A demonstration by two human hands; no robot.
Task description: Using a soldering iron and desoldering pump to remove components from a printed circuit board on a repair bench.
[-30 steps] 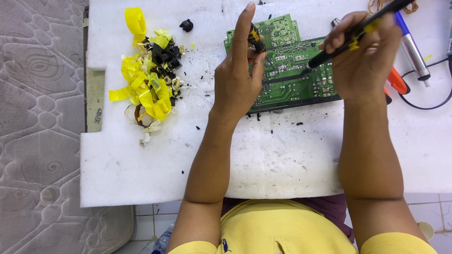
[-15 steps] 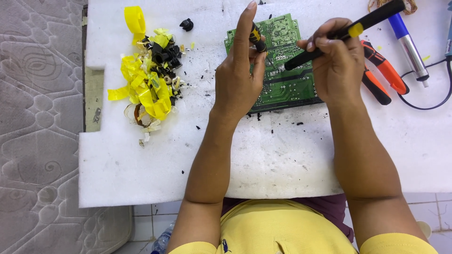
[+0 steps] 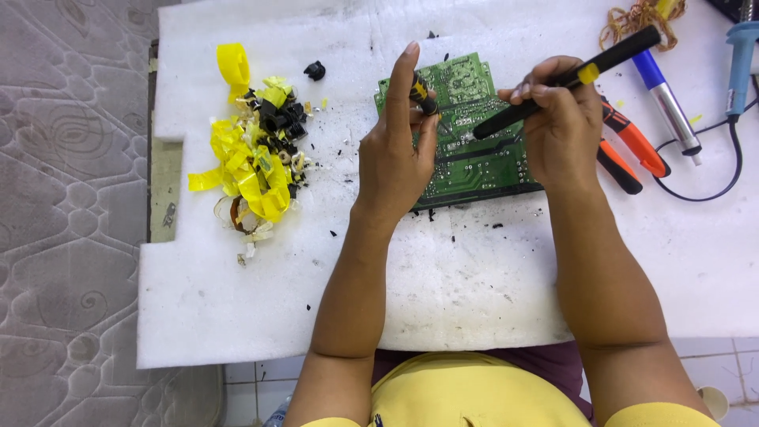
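Note:
A green circuit board [image 3: 474,150] lies solder side up on a white foam sheet [image 3: 443,269]. My left hand [image 3: 395,154] rests on the board's left edge and pinches a small black and yellow tool [image 3: 423,95] between thumb and fingers. My right hand [image 3: 561,130] grips a black soldering iron with a yellow band [image 3: 589,71]. Its tip touches the middle of the board, close to the tool in my left hand.
A heap of yellow tape scraps and black bits [image 3: 253,158] lies at the left. Orange-handled pliers [image 3: 632,146], a blue and silver pen-like tool [image 3: 668,99], a blue tool with a black cord [image 3: 739,55] and a copper wire tangle [image 3: 632,20] lie at the right.
My right hand has moved left along the board with the soldering iron, bringing its tip nearer my left hand and uncovering the orange pliers. My left hand has stayed put.

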